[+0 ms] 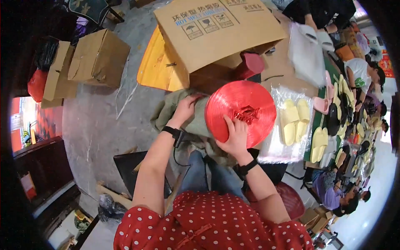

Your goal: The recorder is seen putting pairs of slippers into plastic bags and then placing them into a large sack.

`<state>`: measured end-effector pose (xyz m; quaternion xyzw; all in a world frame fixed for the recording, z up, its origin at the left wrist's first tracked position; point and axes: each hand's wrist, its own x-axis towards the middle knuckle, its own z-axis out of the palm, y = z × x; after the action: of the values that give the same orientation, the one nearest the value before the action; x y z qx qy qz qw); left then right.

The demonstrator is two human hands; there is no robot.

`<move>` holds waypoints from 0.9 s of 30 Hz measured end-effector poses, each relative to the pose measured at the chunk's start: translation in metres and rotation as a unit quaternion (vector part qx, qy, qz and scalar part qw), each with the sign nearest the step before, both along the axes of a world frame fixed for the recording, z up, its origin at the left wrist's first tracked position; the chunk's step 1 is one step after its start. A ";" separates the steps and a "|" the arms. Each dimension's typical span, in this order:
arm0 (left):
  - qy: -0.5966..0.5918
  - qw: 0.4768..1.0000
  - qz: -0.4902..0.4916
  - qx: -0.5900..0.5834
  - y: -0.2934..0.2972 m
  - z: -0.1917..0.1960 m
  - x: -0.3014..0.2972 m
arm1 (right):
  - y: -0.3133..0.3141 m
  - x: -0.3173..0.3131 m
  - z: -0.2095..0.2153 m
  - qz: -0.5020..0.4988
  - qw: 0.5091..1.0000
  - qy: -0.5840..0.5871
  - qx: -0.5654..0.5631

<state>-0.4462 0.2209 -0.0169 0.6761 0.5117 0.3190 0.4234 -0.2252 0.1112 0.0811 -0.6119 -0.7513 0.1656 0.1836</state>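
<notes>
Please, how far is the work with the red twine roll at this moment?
Done: pairs of yellow slippers already lie in clear bags on the table. In hand: the right hand holds the big red twine roll, and the left hand grips the green sack beside it. Left: no twine is drawn out, and nothing looks tied yet.

Bright daylight, heavy fisheye-edge vignetting.

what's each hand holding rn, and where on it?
Right hand grips the red twine roll at its lower face, near the core. Left hand clutches the green cloth at its top fold, beside the roll.
</notes>
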 end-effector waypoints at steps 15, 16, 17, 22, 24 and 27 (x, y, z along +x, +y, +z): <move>-0.042 0.932 0.119 -0.338 -0.212 0.000 -0.069 | -0.108 -0.039 0.010 -0.090 0.992 0.028 0.085; 0.013 0.920 0.082 -0.384 -0.219 0.008 -0.067 | -0.120 -0.038 -0.001 -0.032 0.990 0.070 0.121; 0.018 0.919 0.088 -0.383 -0.235 0.008 -0.078 | -0.131 -0.044 -0.014 -0.030 0.989 0.077 0.121; 0.280 0.923 -0.064 -0.256 -0.307 0.020 -0.123 | -0.193 -0.038 -0.148 0.181 0.929 0.139 -0.291; 0.377 0.877 -0.028 -0.296 -0.335 0.033 -0.134 | -0.217 -0.022 -0.226 0.215 0.913 0.052 -0.343; 0.398 0.833 0.048 -0.381 -0.414 0.052 -0.172 | -0.229 -0.017 -0.287 0.263 0.871 -0.066 -0.410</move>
<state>-0.6180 -0.1935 0.0348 0.5044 0.7486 -0.1784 0.3916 -0.2420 -0.1177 -0.2062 -0.4218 -0.7595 0.4600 -0.1835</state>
